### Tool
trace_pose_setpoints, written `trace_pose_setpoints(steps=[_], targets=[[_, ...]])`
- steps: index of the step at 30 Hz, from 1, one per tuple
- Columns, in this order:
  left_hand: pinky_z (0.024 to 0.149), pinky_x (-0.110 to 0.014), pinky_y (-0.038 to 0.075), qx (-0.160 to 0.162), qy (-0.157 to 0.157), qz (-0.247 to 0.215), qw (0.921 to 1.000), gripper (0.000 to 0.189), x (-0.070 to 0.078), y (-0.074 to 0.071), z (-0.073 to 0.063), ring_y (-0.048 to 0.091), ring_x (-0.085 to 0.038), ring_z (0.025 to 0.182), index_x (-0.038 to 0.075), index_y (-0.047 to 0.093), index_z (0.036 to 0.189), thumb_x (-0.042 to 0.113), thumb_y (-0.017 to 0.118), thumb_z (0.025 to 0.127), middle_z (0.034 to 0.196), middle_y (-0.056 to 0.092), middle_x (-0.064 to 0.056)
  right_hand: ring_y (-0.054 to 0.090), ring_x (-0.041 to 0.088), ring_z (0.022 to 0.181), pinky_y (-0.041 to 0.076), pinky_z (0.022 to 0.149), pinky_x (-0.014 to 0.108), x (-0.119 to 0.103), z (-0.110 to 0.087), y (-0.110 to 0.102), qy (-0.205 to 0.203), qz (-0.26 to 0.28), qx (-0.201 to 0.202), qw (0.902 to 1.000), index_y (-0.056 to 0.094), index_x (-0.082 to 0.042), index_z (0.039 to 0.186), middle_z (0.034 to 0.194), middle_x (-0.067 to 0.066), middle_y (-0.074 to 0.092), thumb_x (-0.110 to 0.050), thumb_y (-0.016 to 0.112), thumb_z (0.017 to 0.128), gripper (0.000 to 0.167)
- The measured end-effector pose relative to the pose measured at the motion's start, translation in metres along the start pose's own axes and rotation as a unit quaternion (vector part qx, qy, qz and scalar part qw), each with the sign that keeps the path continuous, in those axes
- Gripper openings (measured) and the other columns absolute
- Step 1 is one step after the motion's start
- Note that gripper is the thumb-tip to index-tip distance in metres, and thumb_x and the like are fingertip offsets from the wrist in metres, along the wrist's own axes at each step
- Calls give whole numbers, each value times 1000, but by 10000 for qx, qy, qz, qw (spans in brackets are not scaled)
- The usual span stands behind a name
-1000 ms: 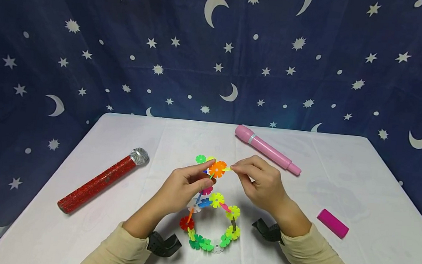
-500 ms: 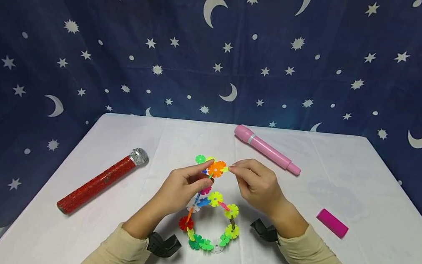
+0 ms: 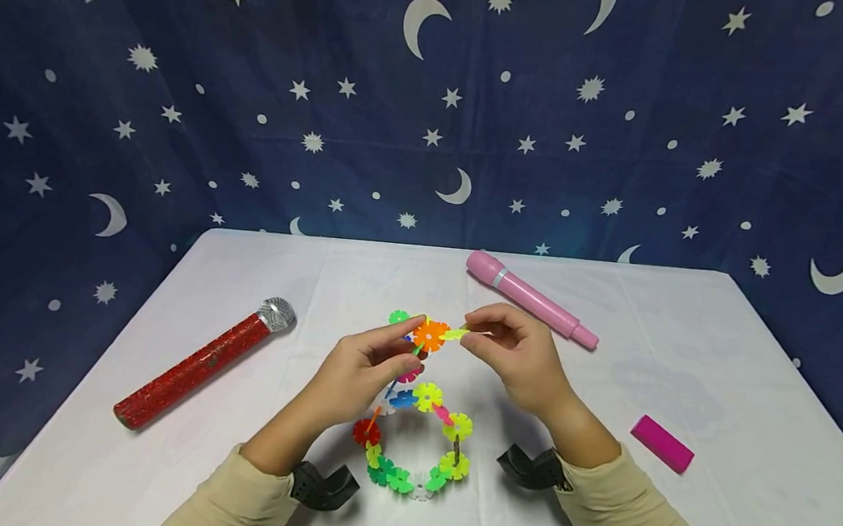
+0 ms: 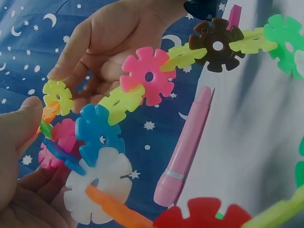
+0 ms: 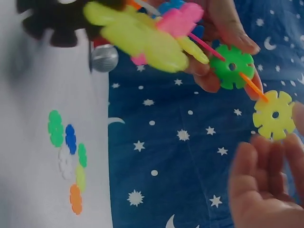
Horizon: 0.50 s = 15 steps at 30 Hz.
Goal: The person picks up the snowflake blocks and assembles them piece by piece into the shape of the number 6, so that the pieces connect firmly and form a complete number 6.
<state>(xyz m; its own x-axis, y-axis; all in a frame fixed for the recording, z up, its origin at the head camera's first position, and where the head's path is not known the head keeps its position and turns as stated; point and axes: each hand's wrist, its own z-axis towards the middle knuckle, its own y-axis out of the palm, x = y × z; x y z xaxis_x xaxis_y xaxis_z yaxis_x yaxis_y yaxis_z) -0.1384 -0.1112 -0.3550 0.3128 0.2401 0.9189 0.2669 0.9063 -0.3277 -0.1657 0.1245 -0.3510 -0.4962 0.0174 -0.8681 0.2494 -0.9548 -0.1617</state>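
A ring of colourful notched snowflake discs [image 3: 427,396] hangs between the hands and the table, with a short branch rising from a white disc [image 4: 98,185]. The left hand [image 3: 362,375] pinches this branch at a green disc [image 5: 232,66] between thumb and fingers. From there an orange disc [image 3: 430,336] links to a yellow disc [image 5: 275,115] at the end. The right hand [image 3: 519,355] holds that yellow disc, its thumb on the near side and fingers loosely bent behind. In the left wrist view a pink disc [image 4: 148,76] is sharp and near.
Several loose discs [image 5: 64,161] lie on the white table beyond the left hand, mostly hidden in the head view. A red microphone [image 3: 194,373] lies at left, a pink microphone [image 3: 531,298] at the back, and a magenta block [image 3: 662,444] at right.
The right hand's fingers have spread from a tight pinch, and more of the yellow disc shows. The ring has shifted slightly left. The left hand keeps its hold almost in place.
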Motion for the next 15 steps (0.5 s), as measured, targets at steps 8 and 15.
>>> trace_pose_setpoints(steps=[8,15], targets=[[80,-29,57,133,226,223,9994,50,2,3,0,70,-16,87,7,58,141,10,72,93,102,72,-12,70,19,91,56,86,33,-5,4,-8,1039,694,-732,9895,60,18,114,105,15,68,5,63,93,25],[77,-28,57,261,401,463,9978,51,4,4,0,71,-12,84,7,59,140,8,73,91,102,73,-10,71,19,92,56,85,33,-10,3,-6,1235,386,-433,9906,66,13,115,109,19,70,4,70,89,28]])
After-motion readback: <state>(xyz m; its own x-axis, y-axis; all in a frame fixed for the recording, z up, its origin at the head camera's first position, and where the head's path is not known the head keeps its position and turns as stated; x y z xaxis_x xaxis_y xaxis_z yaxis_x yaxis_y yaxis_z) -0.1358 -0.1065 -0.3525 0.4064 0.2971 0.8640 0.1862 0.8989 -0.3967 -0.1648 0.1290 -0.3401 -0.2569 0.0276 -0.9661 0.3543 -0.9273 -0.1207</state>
